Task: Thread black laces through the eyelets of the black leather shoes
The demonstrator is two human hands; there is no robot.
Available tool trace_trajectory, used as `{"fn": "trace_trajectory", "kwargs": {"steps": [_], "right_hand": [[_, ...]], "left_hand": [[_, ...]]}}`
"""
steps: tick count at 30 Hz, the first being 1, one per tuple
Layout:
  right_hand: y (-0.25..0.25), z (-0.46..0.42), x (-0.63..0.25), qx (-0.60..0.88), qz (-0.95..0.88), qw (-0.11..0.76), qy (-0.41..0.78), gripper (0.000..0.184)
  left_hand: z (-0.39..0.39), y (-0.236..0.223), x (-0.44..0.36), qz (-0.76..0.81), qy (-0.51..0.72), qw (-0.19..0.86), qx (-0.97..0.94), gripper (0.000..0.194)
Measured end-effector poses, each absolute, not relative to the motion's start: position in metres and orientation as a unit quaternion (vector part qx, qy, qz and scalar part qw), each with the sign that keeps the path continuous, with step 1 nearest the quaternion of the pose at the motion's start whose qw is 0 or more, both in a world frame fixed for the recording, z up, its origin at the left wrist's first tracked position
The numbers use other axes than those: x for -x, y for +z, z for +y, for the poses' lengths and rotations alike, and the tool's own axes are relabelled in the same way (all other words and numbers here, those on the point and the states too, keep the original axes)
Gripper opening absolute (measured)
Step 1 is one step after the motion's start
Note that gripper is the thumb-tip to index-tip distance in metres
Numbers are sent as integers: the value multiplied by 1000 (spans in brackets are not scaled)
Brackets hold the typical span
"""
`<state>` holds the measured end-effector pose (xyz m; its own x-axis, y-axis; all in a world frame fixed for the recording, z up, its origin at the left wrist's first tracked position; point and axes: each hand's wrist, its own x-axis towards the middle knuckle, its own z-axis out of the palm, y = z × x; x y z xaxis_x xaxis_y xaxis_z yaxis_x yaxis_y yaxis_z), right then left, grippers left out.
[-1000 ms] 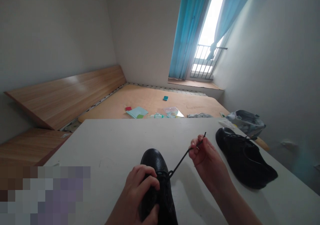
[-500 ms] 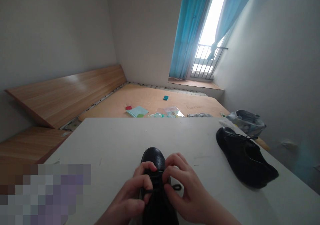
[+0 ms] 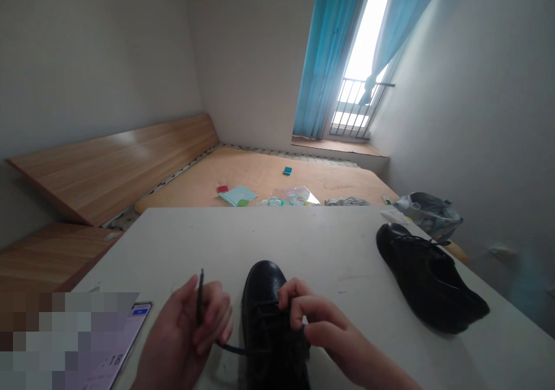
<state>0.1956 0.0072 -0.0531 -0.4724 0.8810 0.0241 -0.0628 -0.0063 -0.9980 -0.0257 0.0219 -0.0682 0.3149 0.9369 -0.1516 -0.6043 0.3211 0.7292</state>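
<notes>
A black leather shoe [image 3: 266, 297] stands on the white table [image 3: 260, 234], toe pointing away from me. My left hand [image 3: 191, 326] is closed round a black shoelace [image 3: 200, 297], pulled out to the left of the shoe with its tip sticking up. My right hand [image 3: 312, 323] rests on the shoe's lacing, fingers curled and pinched at the eyelets. A second black shoe [image 3: 427, 277] lies at the table's right side, laces loose.
A phone [image 3: 117, 358] with a lit screen lies at the table's near left. Beyond the table is a bare wooden bed platform [image 3: 269, 173] with small coloured items. A bag [image 3: 429, 211] sits by the right wall. A curtained window is at the back.
My left hand has moved out to the left, drawing a lace end through. My right hand stays on the shoe's eyelets. The phone has come into view.
</notes>
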Motion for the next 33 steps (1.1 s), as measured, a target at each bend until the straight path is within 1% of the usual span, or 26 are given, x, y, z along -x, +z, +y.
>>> {"fn": "trace_trajectory", "kwargs": {"steps": [2,4,6,8,10,12,13,14,15,17,18,20,21,23,26,28,30,33], "right_hand": [[-54,9,-199,311,-525,424,669,19],[-53,11,-203,266,-464,474,699,29],[-49,13,-206,206,-402,511,731,40],[-45,15,-210,147,-356,522,761,43],[-45,16,-212,118,-340,508,782,42],[-46,16,-211,155,-395,480,768,47],[-47,15,-210,209,-452,464,733,48],[-47,13,-208,279,-521,447,672,45],[-47,11,-206,348,-593,423,590,36],[-45,7,-202,437,-712,361,415,10],[-44,5,-200,451,-750,331,353,8],[-41,2,-198,444,-794,293,293,19],[-41,2,-198,438,-803,284,288,21],[-41,3,-198,430,-798,285,310,17],[-47,5,-196,428,-756,315,382,10],[-52,5,-193,423,-727,343,419,15],[-54,5,-190,409,-702,362,457,26],[-53,4,-190,379,-607,395,576,40]], "left_hand": [[17,-71,20,361,452,686,-442,39],[10,-72,13,420,414,540,-600,23],[3,-71,7,440,402,394,-700,12],[-1,-69,3,429,391,326,-746,11],[-3,-69,3,414,382,316,-763,15],[-3,-72,5,403,382,330,-763,18],[-3,-74,5,395,384,348,-758,18],[-2,-78,6,386,386,374,-750,18],[-2,-81,7,376,387,406,-738,18],[1,-86,8,353,390,486,-698,24],[2,-87,8,340,392,529,-672,30],[6,-85,10,296,409,611,-610,40],[7,-83,12,270,423,648,-573,41],[9,-75,18,227,454,704,-497,42],[8,-64,28,215,473,737,-431,50],[7,-61,32,219,483,745,-404,56],[7,-60,33,229,482,761,-370,60],[7,-63,33,234,481,778,-331,65]]}}
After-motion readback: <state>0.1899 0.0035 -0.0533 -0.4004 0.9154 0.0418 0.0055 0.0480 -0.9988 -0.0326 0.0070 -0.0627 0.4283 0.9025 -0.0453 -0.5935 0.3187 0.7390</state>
